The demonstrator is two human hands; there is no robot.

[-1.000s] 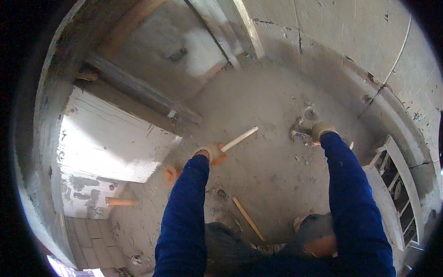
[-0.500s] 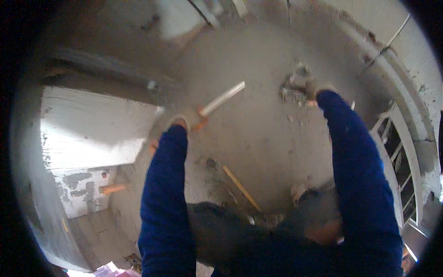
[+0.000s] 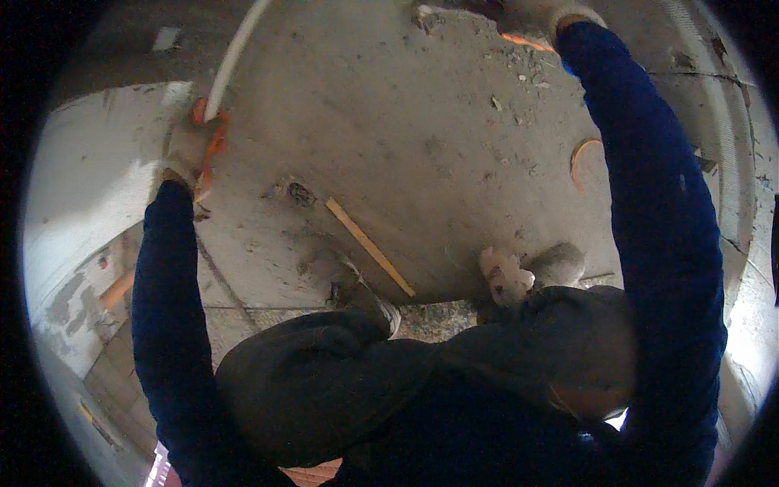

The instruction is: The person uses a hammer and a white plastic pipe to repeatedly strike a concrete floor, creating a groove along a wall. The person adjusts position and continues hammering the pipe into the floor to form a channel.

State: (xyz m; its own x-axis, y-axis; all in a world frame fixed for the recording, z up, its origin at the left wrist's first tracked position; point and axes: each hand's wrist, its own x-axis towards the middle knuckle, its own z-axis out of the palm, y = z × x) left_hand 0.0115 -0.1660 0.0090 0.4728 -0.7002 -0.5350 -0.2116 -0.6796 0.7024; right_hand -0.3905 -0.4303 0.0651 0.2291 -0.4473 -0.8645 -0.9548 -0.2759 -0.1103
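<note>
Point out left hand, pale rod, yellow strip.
Left hand point(image 3: 187, 148): head view, back of hand.
Pale rod point(image 3: 232, 57): head view, mid-length.
Yellow strip point(image 3: 371, 247): head view, mid-length.

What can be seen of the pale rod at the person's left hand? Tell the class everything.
The pale rod is long, slim and off-white, smooth-looking; wood or plastic, I cannot tell. It slants up and rightward from the left hand, which appears to grip its lower end beside an orange piece. It looks slightly bowed, perhaps from the lens, and its far end is out of frame.
</note>
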